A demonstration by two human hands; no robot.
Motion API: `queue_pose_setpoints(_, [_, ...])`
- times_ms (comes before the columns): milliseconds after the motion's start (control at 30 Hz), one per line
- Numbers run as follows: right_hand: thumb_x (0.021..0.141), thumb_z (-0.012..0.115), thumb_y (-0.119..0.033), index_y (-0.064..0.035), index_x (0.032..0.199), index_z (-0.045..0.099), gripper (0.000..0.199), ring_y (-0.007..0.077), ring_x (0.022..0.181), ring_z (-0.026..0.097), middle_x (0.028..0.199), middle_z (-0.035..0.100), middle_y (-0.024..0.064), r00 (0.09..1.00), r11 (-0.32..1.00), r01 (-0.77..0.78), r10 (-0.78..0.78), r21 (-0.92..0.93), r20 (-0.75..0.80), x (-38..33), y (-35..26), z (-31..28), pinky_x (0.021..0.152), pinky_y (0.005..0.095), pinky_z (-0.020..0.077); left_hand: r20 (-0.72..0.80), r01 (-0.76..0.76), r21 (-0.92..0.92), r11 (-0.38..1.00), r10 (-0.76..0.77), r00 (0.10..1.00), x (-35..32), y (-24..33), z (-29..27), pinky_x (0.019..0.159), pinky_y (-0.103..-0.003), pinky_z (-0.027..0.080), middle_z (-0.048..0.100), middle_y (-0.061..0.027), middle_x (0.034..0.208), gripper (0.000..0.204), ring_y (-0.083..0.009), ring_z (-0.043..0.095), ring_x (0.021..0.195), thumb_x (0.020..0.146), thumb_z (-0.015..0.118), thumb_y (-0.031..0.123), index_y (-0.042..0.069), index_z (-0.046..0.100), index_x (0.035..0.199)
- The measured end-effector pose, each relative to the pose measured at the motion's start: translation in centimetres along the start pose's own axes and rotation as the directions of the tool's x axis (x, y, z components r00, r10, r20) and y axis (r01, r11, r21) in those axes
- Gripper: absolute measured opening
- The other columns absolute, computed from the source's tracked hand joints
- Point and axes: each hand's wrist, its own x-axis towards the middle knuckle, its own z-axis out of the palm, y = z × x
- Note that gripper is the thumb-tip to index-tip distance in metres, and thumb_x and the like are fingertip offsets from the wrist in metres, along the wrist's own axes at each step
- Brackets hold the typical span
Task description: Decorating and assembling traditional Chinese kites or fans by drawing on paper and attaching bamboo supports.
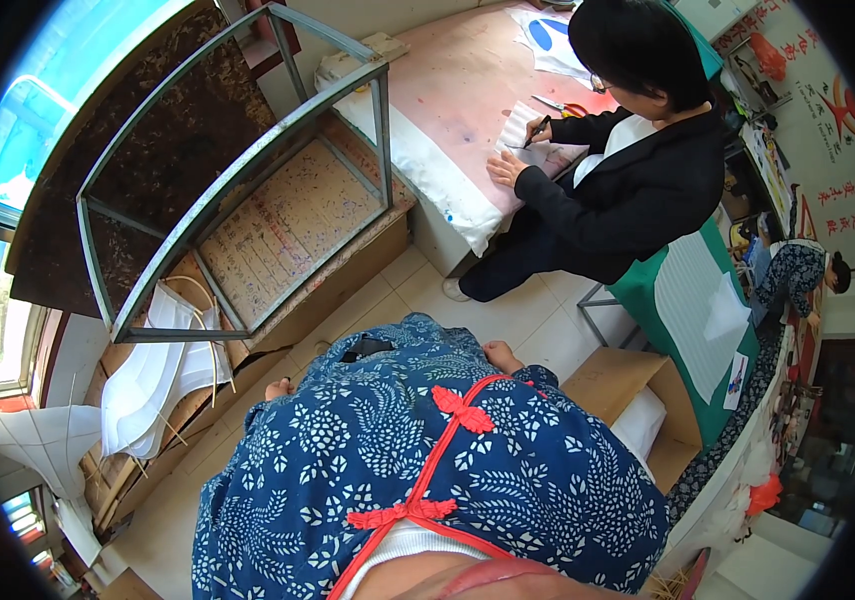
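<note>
I look down my own front, which a blue flower-patterned jacket (428,470) with red knot fastenings covers. Only a bit of my left hand (276,389) shows past the jacket's left edge. A little of my right hand (499,355) shows at the upper right edge. Neither hand visibly holds or touches anything, and the fingers are mostly hidden. A small dark object (367,348) lies at the jacket's top edge above the tiled floor (523,315).
A person in a black jacket (638,190) sits ahead at a cloth-covered table (448,90), holding a pen on white paper (533,140), scissors (560,104) nearby. A grey metal frame (248,170) stands left, over white paper shapes with bamboo strips (163,375). A cardboard box (628,385) and green-covered table (693,290) stand right.
</note>
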Motion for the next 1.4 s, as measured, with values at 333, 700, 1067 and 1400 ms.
queue_pose_setpoints(333, [0.084,0.054,-0.016,-0.0023,0.076,0.064,0.018,0.0136,0.047,0.049,0.060,0.056,0.0035,0.996,0.985,-0.094,0.093,0.146,0.011,0.2,-0.8,-0.2,0.042,0.0279,0.0377,0.007,-0.040,-0.045,0.998,0.041,0.999,0.7,-0.3,0.0,0.068,-0.034,0.047,0.065,-0.0103,0.077,0.030,-0.0197,0.058,0.068,0.091,0.050,0.024,-0.002,0.064,0.086])
queue_pose_setpoints(700, [0.085,0.052,-0.017,-0.0034,0.077,0.063,0.019,0.0135,0.043,0.045,0.057,0.053,0.0028,0.998,0.993,-0.059,0.058,0.098,0.011,0.6,0.2,0.8,0.038,0.0274,0.0338,-0.052,-0.003,0.060,0.998,0.006,0.999,2.6,-2.2,0.3,0.070,-0.034,0.047,0.066,-0.0104,0.081,0.030,-0.0205,0.060,0.071,0.089,0.051,0.024,-0.001,0.067,0.084])
queue_pose_setpoints(1067, [0.082,0.050,-0.020,0.0010,0.076,0.064,0.026,0.0202,0.052,0.057,0.065,0.061,0.0102,0.998,0.997,-0.055,0.054,0.057,0.010,1.1,0.6,0.7,0.048,0.0316,0.0467,-0.020,-0.009,0.068,0.998,0.010,1.000,1.6,-0.9,0.1,0.070,-0.034,0.047,0.066,-0.0106,0.080,0.032,-0.0205,0.060,0.072,0.090,0.051,0.027,-0.001,0.067,0.086])
queue_pose_setpoints(1400, [0.084,0.053,-0.015,-0.0013,0.082,0.066,0.019,0.0142,0.053,0.053,0.066,0.060,0.0054,0.999,0.995,-0.042,0.041,0.086,0.013,1.4,1.5,0.7,0.048,0.0276,0.0420,-0.018,-0.017,0.036,0.999,0.017,1.000,2.6,-1.8,0.6,0.069,-0.034,0.047,0.065,-0.0110,0.078,0.033,-0.0198,0.060,0.070,0.090,0.052,0.027,-0.002,0.066,0.085])
